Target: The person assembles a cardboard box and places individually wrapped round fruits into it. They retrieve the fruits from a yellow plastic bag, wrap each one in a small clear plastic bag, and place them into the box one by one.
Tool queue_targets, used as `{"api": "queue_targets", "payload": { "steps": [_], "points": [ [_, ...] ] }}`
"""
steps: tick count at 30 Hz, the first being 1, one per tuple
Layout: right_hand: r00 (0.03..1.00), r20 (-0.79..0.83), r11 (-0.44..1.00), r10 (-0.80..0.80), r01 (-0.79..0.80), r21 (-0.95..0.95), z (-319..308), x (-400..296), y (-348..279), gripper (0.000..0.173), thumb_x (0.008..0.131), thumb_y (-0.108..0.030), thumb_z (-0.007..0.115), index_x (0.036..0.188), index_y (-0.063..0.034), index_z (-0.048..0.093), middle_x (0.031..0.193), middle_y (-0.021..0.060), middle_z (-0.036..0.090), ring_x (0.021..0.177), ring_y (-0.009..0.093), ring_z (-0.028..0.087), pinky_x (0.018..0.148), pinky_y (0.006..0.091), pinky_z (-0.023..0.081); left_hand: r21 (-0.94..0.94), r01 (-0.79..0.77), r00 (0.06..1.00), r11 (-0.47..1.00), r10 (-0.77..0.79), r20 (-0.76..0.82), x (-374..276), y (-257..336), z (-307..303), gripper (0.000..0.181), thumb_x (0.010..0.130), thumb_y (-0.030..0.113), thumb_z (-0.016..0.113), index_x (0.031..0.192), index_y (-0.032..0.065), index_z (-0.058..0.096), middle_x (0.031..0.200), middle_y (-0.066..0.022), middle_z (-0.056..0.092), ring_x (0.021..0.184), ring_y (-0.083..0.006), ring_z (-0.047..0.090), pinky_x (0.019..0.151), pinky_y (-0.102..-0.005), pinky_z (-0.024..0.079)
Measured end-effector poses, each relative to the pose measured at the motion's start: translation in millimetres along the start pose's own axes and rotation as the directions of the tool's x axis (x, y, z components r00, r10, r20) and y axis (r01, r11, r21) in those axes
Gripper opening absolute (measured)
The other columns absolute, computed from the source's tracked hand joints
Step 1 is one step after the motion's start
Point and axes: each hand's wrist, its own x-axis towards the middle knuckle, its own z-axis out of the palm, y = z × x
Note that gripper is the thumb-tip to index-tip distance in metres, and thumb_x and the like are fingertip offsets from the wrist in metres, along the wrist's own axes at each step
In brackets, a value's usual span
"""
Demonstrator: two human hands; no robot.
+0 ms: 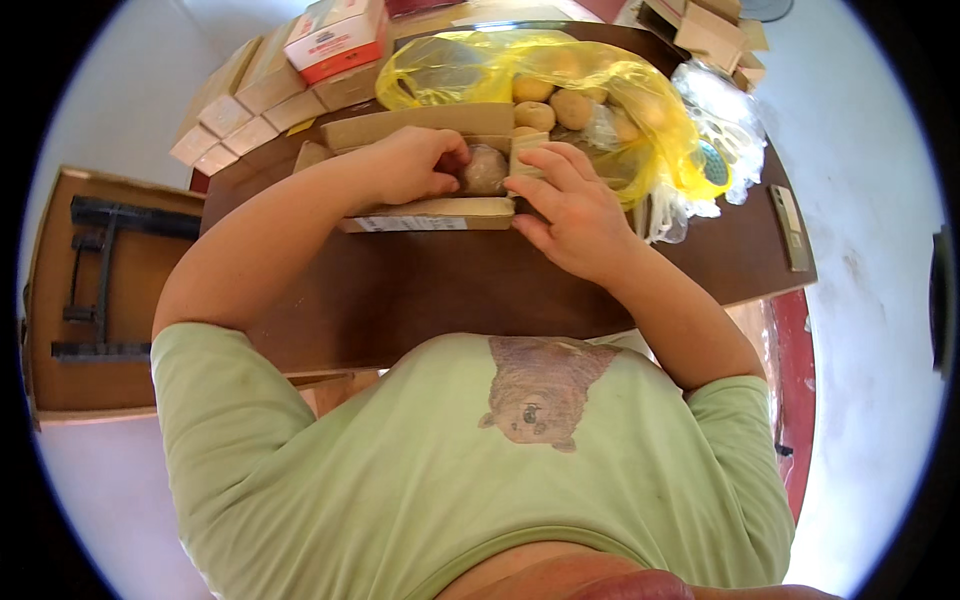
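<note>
An open cardboard box lies before me on the brown table, its flaps folded outward. Inside at its right end sits a round fruit in clear plastic wrap. My left hand reaches into the box, with thumb and index finger apart at the fruit's left side; whether they press on it is hard to see. My right hand is at the box's right end with fingers spread, its fingertips by the end flap and the fruit. The box's left interior is partly hidden by my left hand and forearm.
Behind the box, a yellow plastic bag holds several round yellow-brown fruits. Clear plastic packaging lies at the right. Several cardboard boxes and a red-and-white box are stacked back left. A flat item lies near the table's right edge.
</note>
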Motion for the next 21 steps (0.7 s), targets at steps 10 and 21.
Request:
{"api": "queue_targets", "payload": {
  "steps": [10, 21],
  "points": [
    [0.998, 0.007, 0.998, 0.059, -0.059, 0.016, -38, -47, -5, 0.038, 0.07, -0.014, 0.073, 0.106, -0.0087, 0.061, 0.116, 0.0104, 0.054, 0.109, 0.031, 0.052, 0.089, 0.0384, 0.047, -0.031, 0.055, 0.998, 0.998, -0.054, 0.009, -8, 14, -8, 0.025, 0.083, 0.006, 0.064, 0.107, 0.0028, 0.057, 0.094, -0.0069, 0.065, 0.087, -0.0159, 0.06, 0.08, -0.0306, 0.049],
    [0.797, -0.254, 0.802, 0.548, -0.587, -0.113, -95, -170, 120, 0.024, 0.08, -0.011, 0.063, 0.103, -0.0051, 0.063, 0.104, 0.0147, 0.062, 0.098, 0.034, 0.059, 0.086, 0.041, 0.048, -0.104, -0.143, 0.98, 0.984, 0.126, -0.153, 0, 101, -10, 0.023, 0.085, 0.011, 0.063, 0.107, 0.0052, 0.06, 0.082, -0.003, 0.062, 0.066, -0.0089, 0.054, 0.061, -0.0247, 0.045]
  ]
}}
